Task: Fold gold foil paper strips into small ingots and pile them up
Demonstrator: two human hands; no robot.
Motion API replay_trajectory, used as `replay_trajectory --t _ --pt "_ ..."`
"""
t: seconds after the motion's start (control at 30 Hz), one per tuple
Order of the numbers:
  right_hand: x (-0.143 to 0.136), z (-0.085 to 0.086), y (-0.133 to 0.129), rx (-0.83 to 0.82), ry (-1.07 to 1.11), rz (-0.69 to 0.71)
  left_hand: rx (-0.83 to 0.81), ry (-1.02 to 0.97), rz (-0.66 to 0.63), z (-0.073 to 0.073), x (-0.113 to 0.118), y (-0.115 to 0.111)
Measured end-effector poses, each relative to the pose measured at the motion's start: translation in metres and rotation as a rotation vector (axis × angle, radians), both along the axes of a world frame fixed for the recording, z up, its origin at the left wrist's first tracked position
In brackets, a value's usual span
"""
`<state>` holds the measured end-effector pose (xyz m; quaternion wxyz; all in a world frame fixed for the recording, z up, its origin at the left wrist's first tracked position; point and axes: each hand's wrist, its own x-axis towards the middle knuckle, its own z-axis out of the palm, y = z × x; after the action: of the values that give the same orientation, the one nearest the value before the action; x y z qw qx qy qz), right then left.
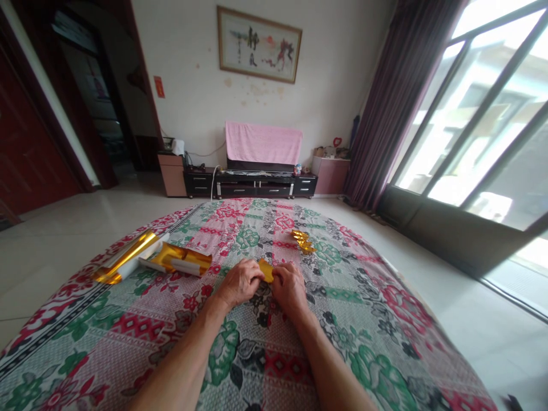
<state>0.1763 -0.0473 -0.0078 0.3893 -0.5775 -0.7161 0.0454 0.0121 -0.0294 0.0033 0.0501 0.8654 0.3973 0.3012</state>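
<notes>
Closest in, bare forearms [197,342] at six o'clock; gold foil packs [177,260] at nine; now left hand [240,281], nearly closed in a pinch, gold piece [266,270] held dead centre of the dial, long axis unclear; right hand [291,285], equally near, likewise pinched; then folded gold pieces [305,246] at two!

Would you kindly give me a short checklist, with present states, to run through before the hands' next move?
1. Left hand has hold of the gold-yellow piece: ok, at its left side.
2. Right hand has hold of it too: ok, at its right side.
3. Shaped gold pieces apart from the hands: ok, they lie beyond the right hand.
4. Shiny gold sheets apart from the hands: ok, off to the left.
5. Held piece's edges lined up: cannot tell, fingers hide parts.
</notes>
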Motion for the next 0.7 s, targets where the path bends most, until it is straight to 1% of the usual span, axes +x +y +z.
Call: replay_trajectory --t 0.13,0.3,0.43,0.6,0.7 --pt "0.000 0.004 -0.002 0.040 0.009 -0.001 -0.006 0.000 0.003 0.000 0.001 0.002" --pt "-0.003 0.015 -0.012 0.131 0.010 0.040 -0.027 0.006 0.005 0.000 0.001 0.004" --pt "-0.006 0.020 -0.018 0.128 -0.017 0.079 -0.032 0.015 0.013 0.002 0.002 0.002" --pt "-0.005 0.013 -0.016 0.034 -0.069 0.066 -0.018 0.015 -0.009 0.006 0.008 0.000" --pt "-0.004 0.008 -0.013 0.001 -0.085 0.055 -0.028 -0.017 -0.012 0.006 0.007 0.000"
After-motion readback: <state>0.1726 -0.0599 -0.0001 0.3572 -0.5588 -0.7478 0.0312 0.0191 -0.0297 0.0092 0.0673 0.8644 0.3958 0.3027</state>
